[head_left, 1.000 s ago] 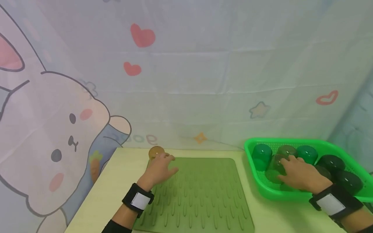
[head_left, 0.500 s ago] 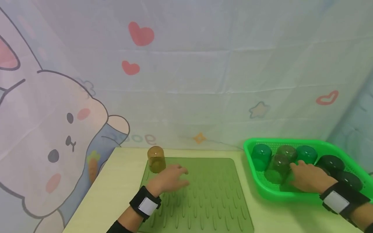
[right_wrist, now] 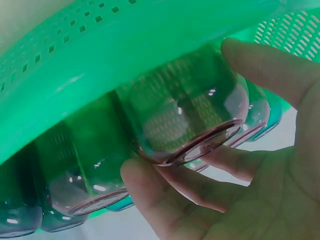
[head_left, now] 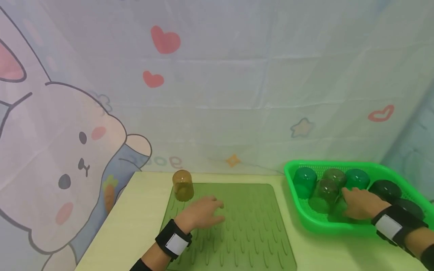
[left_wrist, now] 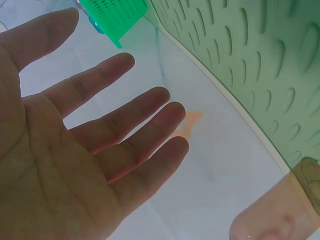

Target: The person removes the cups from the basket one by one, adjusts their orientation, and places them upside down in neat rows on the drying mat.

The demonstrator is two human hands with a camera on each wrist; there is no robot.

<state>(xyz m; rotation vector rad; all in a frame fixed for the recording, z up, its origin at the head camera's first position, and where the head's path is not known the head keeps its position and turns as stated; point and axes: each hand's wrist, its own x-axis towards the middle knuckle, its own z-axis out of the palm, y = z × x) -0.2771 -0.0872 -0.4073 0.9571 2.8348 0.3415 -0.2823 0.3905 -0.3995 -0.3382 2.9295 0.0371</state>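
My left hand hovers over the green drying mat, its fingers spread and loosely bent, holding nothing. Beyond it, an amber see-through cup stands upside down on the mat's far left corner; the left wrist view also shows this cup apart from the fingertips. My right hand is inside the green plastic basket. In the right wrist view its thumb and fingers curl round the sides of a brownish see-through cup, which is upside down among other cups. The head view mostly hides that cup.
Several other upside-down cups crowd the basket: a teal cup at the left, another teal cup behind my hand, and a dark cup at the right. A printed cloth hangs behind the pale table.
My left hand has come away from the amber cup, moving right and nearer, and the cup stays on the mat. My right hand has shifted slightly right in the basket, onto a cup.
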